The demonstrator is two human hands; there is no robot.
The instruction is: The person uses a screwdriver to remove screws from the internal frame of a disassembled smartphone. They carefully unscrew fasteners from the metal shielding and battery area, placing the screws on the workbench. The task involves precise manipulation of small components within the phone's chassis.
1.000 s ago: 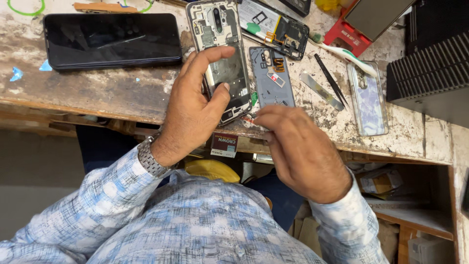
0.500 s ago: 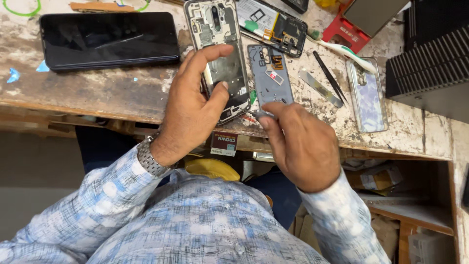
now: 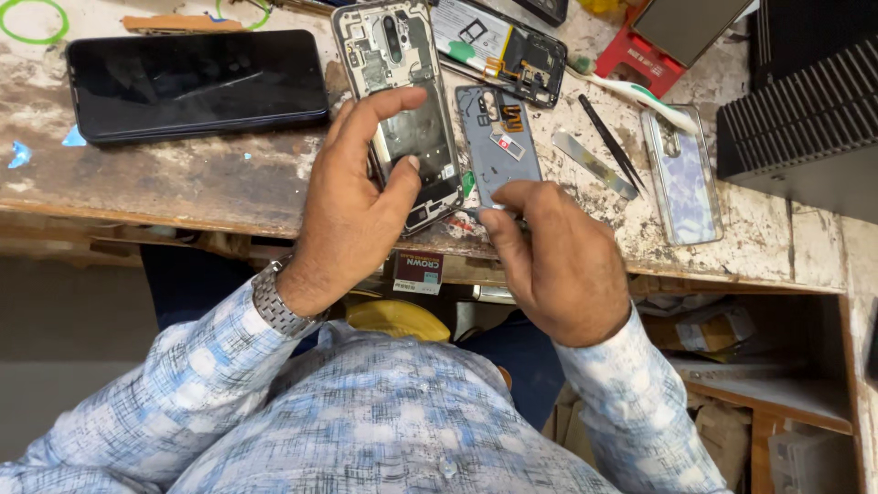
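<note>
My left hand [image 3: 357, 197] grips an opened phone frame [image 3: 393, 64] with bare inner parts, which lies tilted on the worn wooden table [image 3: 210, 183]; the thumb presses on its lower half. Just right of it lies a grey inner back cover [image 3: 498, 137]. My right hand [image 3: 562, 261] sits at that cover's lower edge with thumb and forefinger pinched together. Whether those fingers hold anything small is hidden.
A black phone [image 3: 197, 82] lies screen-up at the left. Another opened phone [image 3: 503, 41] is at the back. Black tweezers [image 3: 611, 144], a metal pry strip [image 3: 594, 165], a toothbrush [image 3: 636, 91] and a clear phone case [image 3: 681, 174] lie right. Black stacked trays [image 3: 805, 110] fill the right edge.
My right hand has moved from the table's front edge up to the lower end of the grey cover. My left hand keeps its hold on the opened phone frame.
</note>
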